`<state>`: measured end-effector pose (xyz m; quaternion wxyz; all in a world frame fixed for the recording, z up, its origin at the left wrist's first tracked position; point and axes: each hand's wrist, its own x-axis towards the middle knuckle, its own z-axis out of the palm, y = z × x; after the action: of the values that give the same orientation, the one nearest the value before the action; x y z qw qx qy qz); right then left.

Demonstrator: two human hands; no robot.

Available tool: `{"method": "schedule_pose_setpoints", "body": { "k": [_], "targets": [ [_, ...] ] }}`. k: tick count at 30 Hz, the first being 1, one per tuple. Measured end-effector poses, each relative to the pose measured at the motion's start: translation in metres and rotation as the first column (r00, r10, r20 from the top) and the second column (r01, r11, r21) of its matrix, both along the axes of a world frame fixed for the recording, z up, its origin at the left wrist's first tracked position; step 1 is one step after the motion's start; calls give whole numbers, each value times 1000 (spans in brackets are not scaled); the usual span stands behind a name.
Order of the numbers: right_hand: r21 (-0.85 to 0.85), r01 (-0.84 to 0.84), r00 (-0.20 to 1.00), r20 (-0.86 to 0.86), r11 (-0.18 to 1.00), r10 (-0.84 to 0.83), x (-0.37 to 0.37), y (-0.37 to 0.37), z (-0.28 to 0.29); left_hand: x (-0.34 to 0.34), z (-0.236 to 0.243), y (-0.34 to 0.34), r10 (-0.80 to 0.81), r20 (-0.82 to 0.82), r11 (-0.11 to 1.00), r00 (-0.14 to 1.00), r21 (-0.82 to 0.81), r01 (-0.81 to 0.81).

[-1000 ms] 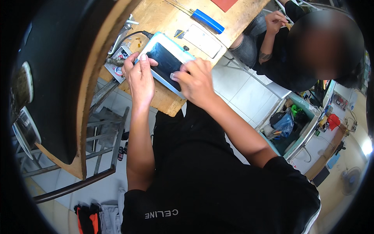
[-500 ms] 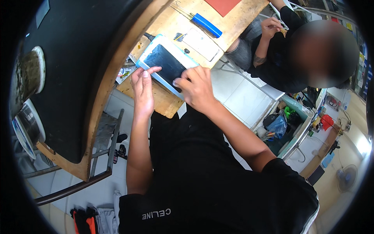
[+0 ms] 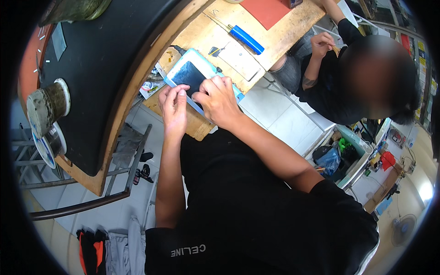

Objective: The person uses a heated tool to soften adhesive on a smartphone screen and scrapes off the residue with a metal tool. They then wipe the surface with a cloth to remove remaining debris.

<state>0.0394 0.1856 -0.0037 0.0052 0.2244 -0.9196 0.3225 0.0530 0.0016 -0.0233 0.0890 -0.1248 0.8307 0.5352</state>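
A dark glossy flat panel (image 3: 189,74) lies on a light-blue and white framed device (image 3: 205,61) at the near edge of the wooden bench. My left hand (image 3: 174,107) is at the panel's left side, thumb drawn against bent fingers. At the right, my right hand (image 3: 217,101) bends over the panel with its fingers curled and thumb tucked in. Whatever either hand pinches is too small or hidden to make out. A white rectangular plate (image 3: 240,59) lies just beyond the device, with a small dark and yellow piece (image 3: 215,51) beside it.
A blue cylindrical tool (image 3: 247,40) and a red mat (image 3: 267,11) lie farther along the wooden bench (image 3: 293,23). Left stands a black-topped table (image 3: 96,87) with spools (image 3: 51,107) at its edge. Another person (image 3: 316,82) sits at far right, one hand raised.
The whole view has shifted slightly. My left fingers have bent in toward the thumb, and my right hand has moved a little closer to my left over the panel.
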Motion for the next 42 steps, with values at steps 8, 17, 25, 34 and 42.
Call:
{"method": "schedule_pose_setpoints", "body": {
  "k": [8,17,25,34,42],
  "targets": [
    [-10,-45,999,-11,999,45,8,10,-14,10,-7,19,100,-41,995,994,11,-99],
    [-36,-34,995,-94,999,31,-3,8,-11,16,-5,13,21,-19,998,1000,52,-20],
    [-27,-22,996,-84,999,20,6,12,-12,17,-7,17,20,9,998,1000,66,-21],
    [40,56,996,-79,998,-52,-16,14,-5,12,-3,22,18,-25,998,1000,-65,-20],
    [-34,42,984,-169,999,-47,-15,8,-11,12,-1,21,4,-43,998,999,-58,-7]
  ]
}}
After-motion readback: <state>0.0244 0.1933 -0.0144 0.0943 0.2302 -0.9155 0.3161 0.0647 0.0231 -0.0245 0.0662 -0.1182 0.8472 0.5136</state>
